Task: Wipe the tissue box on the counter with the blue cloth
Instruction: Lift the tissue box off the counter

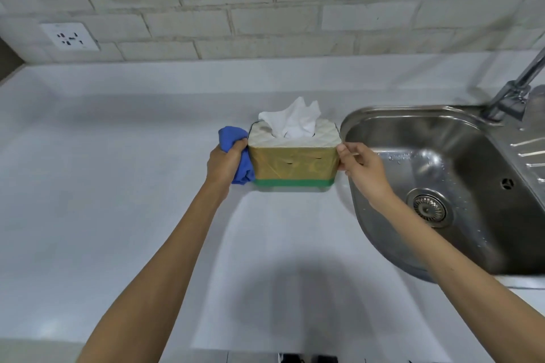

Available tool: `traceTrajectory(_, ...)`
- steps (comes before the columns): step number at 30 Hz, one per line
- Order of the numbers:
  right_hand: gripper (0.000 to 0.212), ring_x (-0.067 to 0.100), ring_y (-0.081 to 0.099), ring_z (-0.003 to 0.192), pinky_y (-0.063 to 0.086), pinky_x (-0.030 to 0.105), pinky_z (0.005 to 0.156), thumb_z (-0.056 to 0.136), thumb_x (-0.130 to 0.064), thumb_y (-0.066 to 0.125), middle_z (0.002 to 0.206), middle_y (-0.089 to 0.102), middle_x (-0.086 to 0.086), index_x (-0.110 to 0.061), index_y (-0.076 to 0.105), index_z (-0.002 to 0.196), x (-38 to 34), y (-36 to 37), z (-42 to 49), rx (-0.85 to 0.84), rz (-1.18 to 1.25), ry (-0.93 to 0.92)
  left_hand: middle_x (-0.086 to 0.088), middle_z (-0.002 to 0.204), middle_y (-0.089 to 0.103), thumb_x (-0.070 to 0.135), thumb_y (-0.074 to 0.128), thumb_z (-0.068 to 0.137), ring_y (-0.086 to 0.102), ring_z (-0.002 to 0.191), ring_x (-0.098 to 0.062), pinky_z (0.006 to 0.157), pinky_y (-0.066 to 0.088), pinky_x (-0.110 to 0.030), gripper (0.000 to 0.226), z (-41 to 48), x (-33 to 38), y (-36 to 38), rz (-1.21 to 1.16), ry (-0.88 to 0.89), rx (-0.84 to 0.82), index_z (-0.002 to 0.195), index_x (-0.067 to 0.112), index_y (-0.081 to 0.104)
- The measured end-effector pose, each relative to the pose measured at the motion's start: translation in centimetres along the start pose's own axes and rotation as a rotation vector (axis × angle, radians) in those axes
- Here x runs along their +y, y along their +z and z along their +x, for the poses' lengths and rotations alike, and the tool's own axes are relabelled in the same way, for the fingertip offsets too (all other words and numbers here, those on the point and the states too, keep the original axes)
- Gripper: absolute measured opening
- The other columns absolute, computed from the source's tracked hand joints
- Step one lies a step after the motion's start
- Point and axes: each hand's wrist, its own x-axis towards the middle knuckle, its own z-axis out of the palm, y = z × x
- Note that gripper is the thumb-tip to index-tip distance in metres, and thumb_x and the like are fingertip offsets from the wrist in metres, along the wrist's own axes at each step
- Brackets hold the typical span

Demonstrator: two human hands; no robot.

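My left hand (pixel 225 163) is clenched around the bunched cloth (pixel 236 153), pressing it against the left end of the box (pixel 293 162). The box sits upright on the tabletop (pixel 118 186), just beside the rim of the sink (pixel 442 174), with a white tissue (pixel 293 121) sticking up out of its top opening. My right hand (pixel 361 168) steadies the opposite end: fingertips (pixel 340 149) pinch the upper right corner, nothing else held in it.

I judge the wiping to be under way, not finished. The cloth is in contact with the left end only, so that face is the one being worked now. The gold front face, the green band along the bottom and the quilted white top show no cloth on them; a greyish smudge shows on the top near its left end, which suggests the top has not been done. The back I cannot see. The right end is under my fingers, so I would need to shift my grip before the cloth can reach it.
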Motion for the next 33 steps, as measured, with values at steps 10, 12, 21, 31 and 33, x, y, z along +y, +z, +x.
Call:
traceTrajectory(10, 0.023, 0.013, 0.062, 0.059, 0.05, 0.014, 0.053, 0.087, -0.038, 0.061, 0.079, 0.063, 0.001, -0.016, 0.059, 0.082, -1.4, -3.0, -5.9, -0.054, 0.021, 0.082, -0.012, 0.076, 0.063, 0.035, 0.055, 0.081, 0.059, 0.072, -0.029, 0.065, 0.049, -0.034, 0.029, -7.1, -0.4, -1.2, 0.087, -0.1, 0.028, 0.077, 0.007, 0.059)
traceTrajectory(12, 0.032, 0.014, 0.062, 0.057, 0.055, 0.024, 0.063, 0.085, -0.04, 0.063, 0.082, 0.065, 0.005, -0.011, 0.059, 0.097, -1.5, -3.3, -6.3, -0.051, 0.023, 0.106, -0.01, 0.071, 0.061, 0.036, 0.055, 0.082, 0.058, 0.065, -0.025, 0.056, 0.045, -0.027, 0.029, -7.7, -0.4, -1.2, 0.104, -0.109, 0.03, 0.074, 0.008, 0.057)
traceTrajectory(21, 0.031, 0.027, 0.066, 0.083, 0.055, 0.048, 0.082, 0.092, -0.033, 0.054, 0.092, 0.067, 0.007, -0.011, 0.062, 0.113, -2.3, -3.4, -6.9, -0.041, -0.182, -0.166, -0.007, 0.07, 0.061, 0.038, 0.059, 0.083, 0.058, 0.064, -0.02, 0.054, 0.046, -0.026, 0.03, -8.0, 0.6, -0.9, 0.136, -0.13, 0.084, 0.071, 0.01, 0.054)
traceTrajectory(31, 0.039, 0.027, 0.064, 0.105, 0.046, 0.019, 0.083, 0.097, -0.02, 0.048, 0.118, 0.067, 0.018, -0.008, 0.05, 0.134, -1.4, -3.7, -6.0, -0.106, -0.308, -0.349, -0.009, 0.069, 0.059, 0.036, 0.059, 0.082, 0.056, 0.062, -0.021, 0.05, 0.04, -0.025, 0.032, -6.8, 1.7, -1.2, 0.219, -0.156, 0.025, 0.08, 0.004, 0.055)
traceTrajectory(33, 0.033, 0.018, 0.064, 0.101, 0.05, 0.024, 0.088, 0.095, -0.021, 0.052, 0.111, 0.068, 0.011, -0.01, 0.054, 0.125, -1.9, -3.5, -5.7, -0.07, -0.216, -0.303, -0.009, 0.067, 0.059, 0.035, 0.058, 0.082, 0.056, 0.061, -0.021, 0.05, 0.041, -0.025, 0.031, -6.4, 2.1, -1.1, 0.235, -0.159, 0.019, 0.075, 0.005, 0.055)
